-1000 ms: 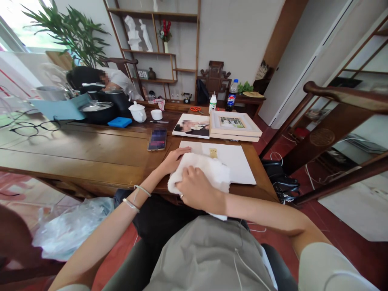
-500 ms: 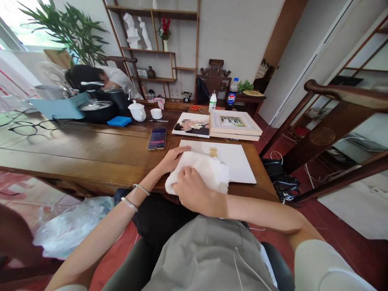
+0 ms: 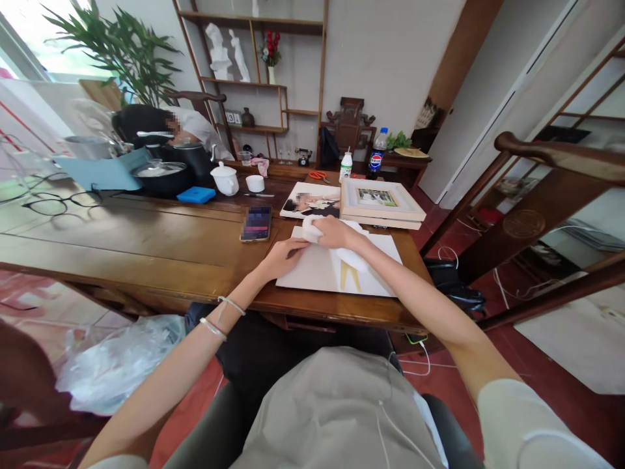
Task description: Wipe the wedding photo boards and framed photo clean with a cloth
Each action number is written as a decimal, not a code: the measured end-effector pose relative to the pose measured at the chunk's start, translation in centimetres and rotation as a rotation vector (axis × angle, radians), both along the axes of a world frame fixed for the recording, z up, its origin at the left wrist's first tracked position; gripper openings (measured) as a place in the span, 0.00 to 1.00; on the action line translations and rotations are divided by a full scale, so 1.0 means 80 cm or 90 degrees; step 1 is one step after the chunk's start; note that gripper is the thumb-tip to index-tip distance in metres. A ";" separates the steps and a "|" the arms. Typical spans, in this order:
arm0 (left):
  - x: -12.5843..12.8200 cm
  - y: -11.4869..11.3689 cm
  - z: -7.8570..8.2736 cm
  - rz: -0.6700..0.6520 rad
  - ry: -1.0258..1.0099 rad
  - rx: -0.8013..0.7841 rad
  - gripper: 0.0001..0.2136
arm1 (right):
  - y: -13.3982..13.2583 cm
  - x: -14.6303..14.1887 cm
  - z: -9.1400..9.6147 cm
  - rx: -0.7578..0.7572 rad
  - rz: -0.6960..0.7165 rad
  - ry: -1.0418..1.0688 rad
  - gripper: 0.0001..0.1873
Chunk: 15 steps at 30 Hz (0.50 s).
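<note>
A flat white board [image 3: 310, 275] lies on the wooden table [image 3: 195, 251] in front of me, with a yellow two-legged shape [image 3: 349, 279] showing on its near part. My right hand [image 3: 338, 232] is closed on a fluffy white towel [image 3: 356, 260] at the far side of the board. The towel is bunched under the palm and covers the upper part of the yellow shape. My left hand [image 3: 284, 256] rests with fingers outstretched on the board's left edge.
Behind the board are a photo panel [image 3: 312, 200] and stacked framed pictures [image 3: 383, 198]. A phone [image 3: 256, 223] lies to the left. Farther back stand a white teapot [image 3: 225, 180], cup [image 3: 254, 183], small bottle [image 3: 346, 167] and cola bottle [image 3: 377, 155]. A person [image 3: 188, 124] leans down across the table.
My right hand has pushed the towel from the board's near left side to its far edge, uncovering the near part and the yellow legs. My left hand stays at the left edge.
</note>
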<state>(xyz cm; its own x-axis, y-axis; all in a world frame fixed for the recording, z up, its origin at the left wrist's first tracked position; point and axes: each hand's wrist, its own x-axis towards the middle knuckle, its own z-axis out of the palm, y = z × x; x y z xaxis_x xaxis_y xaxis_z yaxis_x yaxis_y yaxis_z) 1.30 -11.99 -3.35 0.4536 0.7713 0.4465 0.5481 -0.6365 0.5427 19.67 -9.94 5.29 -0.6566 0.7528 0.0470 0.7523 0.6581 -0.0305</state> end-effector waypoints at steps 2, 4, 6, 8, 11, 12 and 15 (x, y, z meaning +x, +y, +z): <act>0.000 -0.001 0.001 0.003 0.003 0.000 0.17 | 0.017 -0.018 -0.003 0.009 -0.005 0.008 0.12; 0.000 -0.001 0.002 0.002 0.004 0.002 0.17 | 0.024 -0.030 -0.006 0.013 -0.007 0.015 0.13; 0.000 -0.001 0.002 0.000 0.002 0.000 0.17 | 0.024 -0.033 -0.009 0.015 -0.011 0.019 0.14; 0.000 0.000 0.002 -0.007 -0.002 -0.005 0.18 | 0.018 -0.024 -0.010 0.017 -0.022 0.017 0.14; 0.000 0.000 0.001 -0.011 -0.015 -0.014 0.17 | 0.004 0.009 -0.011 0.022 -0.053 0.007 0.14; 0.000 0.000 0.000 -0.010 -0.020 -0.016 0.17 | -0.002 0.024 -0.012 0.026 -0.064 0.004 0.14; -0.001 0.001 -0.001 -0.008 -0.033 -0.016 0.17 | -0.019 0.074 -0.016 0.041 -0.102 -0.004 0.14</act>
<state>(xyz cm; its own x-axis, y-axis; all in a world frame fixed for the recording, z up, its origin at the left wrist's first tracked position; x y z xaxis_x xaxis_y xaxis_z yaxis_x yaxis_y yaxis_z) 1.25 -11.93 -3.42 0.4400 0.7770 0.4503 0.5106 -0.6289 0.5863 25.55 -11.42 4.01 -0.5287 0.8436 0.0943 0.8479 0.5300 0.0130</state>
